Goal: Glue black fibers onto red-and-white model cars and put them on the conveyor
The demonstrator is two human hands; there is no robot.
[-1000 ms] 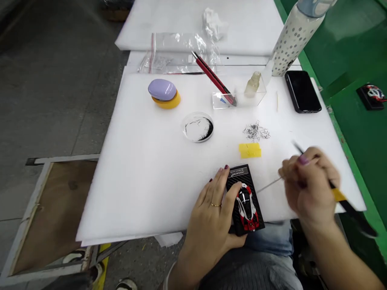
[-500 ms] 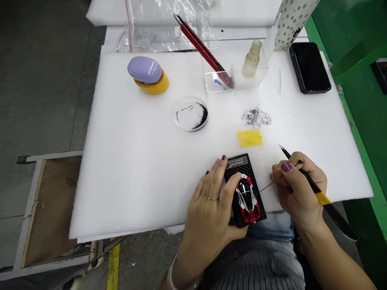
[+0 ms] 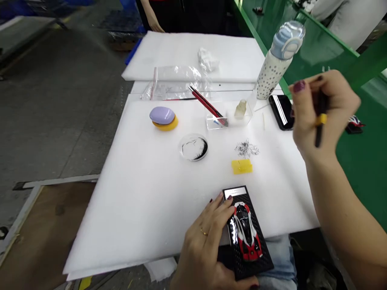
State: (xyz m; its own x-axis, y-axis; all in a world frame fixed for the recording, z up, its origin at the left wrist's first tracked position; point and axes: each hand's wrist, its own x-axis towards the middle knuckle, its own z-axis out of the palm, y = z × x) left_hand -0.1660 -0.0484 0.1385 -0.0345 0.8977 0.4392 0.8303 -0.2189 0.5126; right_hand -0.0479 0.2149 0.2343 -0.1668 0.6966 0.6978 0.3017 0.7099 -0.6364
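Head view, round clear plastic dish (image 3: 191, 151): wispy black bits (image 3: 202, 149) bunched at right
Left hand (image 3: 203, 243): gripping a textured black rectangular base (image 3: 252, 269), fingers along its left side
See-through plastic box (image 3: 210, 124): skinny red-and-black tool (image 3: 205, 102), stubby cloudy bottle (image 3: 240, 109)
Shiny red-white-black model car (image 3: 246, 231): on that base, white foam sheet's (image 3: 136, 225) near edge
Right hand (image 3: 335, 110): up high, curled round a yellow-banded black tool (image 3: 321, 119)

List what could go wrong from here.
1. The black base with the model car reaches past the near edge of the white sheet in this view; if the left hand loosens, it might tip off.
2. The thin black strands lie loose in a pile; a brush from an arm could scatter them.
3. The right hand holds a black-and-yellow tool by the phone in view; a slip might hit it.
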